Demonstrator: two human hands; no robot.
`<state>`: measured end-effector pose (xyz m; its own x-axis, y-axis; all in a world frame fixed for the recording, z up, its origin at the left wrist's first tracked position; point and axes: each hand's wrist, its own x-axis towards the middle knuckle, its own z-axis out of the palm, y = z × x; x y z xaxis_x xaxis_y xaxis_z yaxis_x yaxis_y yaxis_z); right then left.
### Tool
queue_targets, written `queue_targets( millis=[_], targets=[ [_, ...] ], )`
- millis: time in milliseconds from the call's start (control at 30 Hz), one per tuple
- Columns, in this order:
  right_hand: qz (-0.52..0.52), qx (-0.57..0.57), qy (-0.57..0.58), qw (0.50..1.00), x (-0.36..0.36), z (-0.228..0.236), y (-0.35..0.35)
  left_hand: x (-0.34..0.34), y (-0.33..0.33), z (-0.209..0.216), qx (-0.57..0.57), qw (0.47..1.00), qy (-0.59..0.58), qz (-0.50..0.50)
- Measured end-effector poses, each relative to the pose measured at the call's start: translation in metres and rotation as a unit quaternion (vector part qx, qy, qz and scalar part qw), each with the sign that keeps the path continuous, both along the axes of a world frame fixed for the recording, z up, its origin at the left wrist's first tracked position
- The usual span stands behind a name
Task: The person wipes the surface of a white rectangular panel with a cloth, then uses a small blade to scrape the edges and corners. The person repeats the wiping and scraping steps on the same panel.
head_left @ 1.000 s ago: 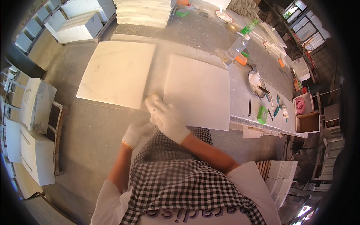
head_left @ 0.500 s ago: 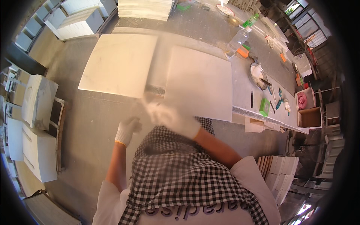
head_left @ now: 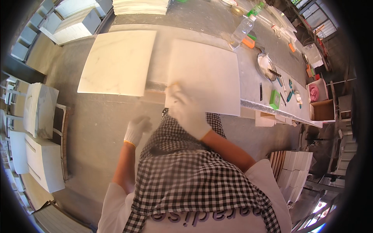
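Note:
My right hand (head_left: pixel 188 114), in a white knit glove, is at the near left corner of a square white slab (head_left: pixel 206 73). Its fingers are bent together and blurred around something small; a yellowish bit (head_left: pixel 174 84) shows by the fingertips, its kind unclear. My left hand (head_left: pixel 136 131), also gloved, hangs in front of the table, apart from both slabs. Its fingers look loosely curled, but they are smeared. To the left lies a second white slab (head_left: pixel 116 64) with faint grey veins, a gap between the two. Both overhang the table's near edge.
A bottle (head_left: pixel 241 31), an orange block (head_left: pixel 248 42), a bowl of white paste (head_left: pixel 265 64) with a spatula, and a green block (head_left: pixel 274 99) stand on the table's right part. Stacked slabs (head_left: pixel 40 108) stand at left. An open box (head_left: pixel 322 110) is at right.
My right hand has moved up and away from me, from in front of the gap onto the right slab's near corner. My left hand has shifted slightly right. The view has tilted a little.

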<state>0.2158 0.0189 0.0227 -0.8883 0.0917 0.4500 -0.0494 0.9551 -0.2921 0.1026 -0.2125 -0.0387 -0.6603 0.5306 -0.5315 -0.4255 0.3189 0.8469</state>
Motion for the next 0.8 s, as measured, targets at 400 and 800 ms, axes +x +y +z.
queue_targets(
  millis=[400,800],
  targets=[
    [0.010,0.017,-0.009,1.000,0.007,-0.008,-0.005,0.005,0.005,0.016,-0.041,0.999,-0.018,0.005],
    [-0.091,0.006,-0.037,0.995,0.132,-0.013,0.100,0.000,0.018,0.007,-0.029,0.999,-0.017,-0.025]
  ],
)
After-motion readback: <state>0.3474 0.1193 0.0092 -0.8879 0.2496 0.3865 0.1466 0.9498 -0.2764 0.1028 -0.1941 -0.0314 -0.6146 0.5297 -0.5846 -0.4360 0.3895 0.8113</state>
